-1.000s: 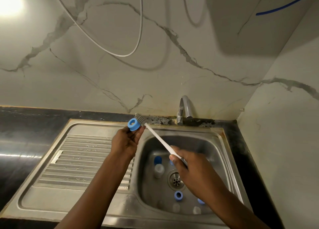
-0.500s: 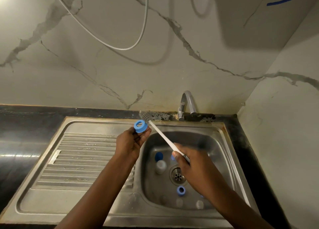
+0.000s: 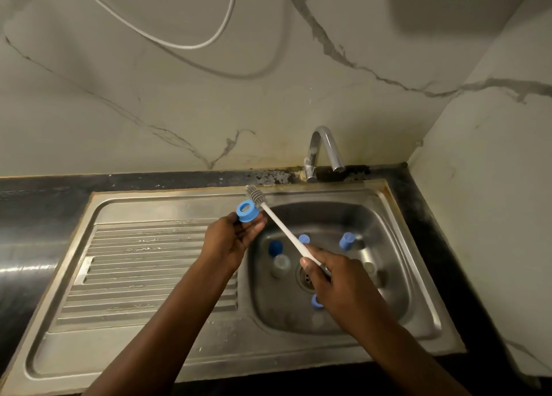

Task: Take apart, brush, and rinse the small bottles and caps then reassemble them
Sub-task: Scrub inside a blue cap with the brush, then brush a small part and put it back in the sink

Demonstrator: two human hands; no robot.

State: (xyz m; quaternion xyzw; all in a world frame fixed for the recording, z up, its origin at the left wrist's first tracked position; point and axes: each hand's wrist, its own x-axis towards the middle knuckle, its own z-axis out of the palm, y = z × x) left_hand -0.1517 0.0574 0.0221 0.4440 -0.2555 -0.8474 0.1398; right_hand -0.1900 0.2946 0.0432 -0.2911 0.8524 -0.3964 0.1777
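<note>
My left hand (image 3: 231, 240) pinches a blue ring-shaped cap (image 3: 247, 211) above the sink's left rim, its open side up. My right hand (image 3: 334, 279) grips the white handle of a bottle brush (image 3: 280, 227). The brush's grey bristle head (image 3: 256, 194) sits just right of the cap, beside it and not inside. In the sink basin (image 3: 385, 225) lie a small clear bottle (image 3: 280, 265), blue caps (image 3: 275, 248) (image 3: 346, 240) (image 3: 304, 239) and another blue ring (image 3: 316, 301) partly hidden by my right hand.
A chrome tap (image 3: 324, 150) stands at the back of the basin, no water running. The ribbed steel drainboard (image 3: 143, 270) lies to the left. The drain (image 3: 304, 277) is in the basin's middle. A black counter (image 3: 35, 213) surrounds the sink; a marble wall closes in on the right.
The camera tilted down a little. The brush head has come out to the right of the blue cap; both hands stay in much the same place.
</note>
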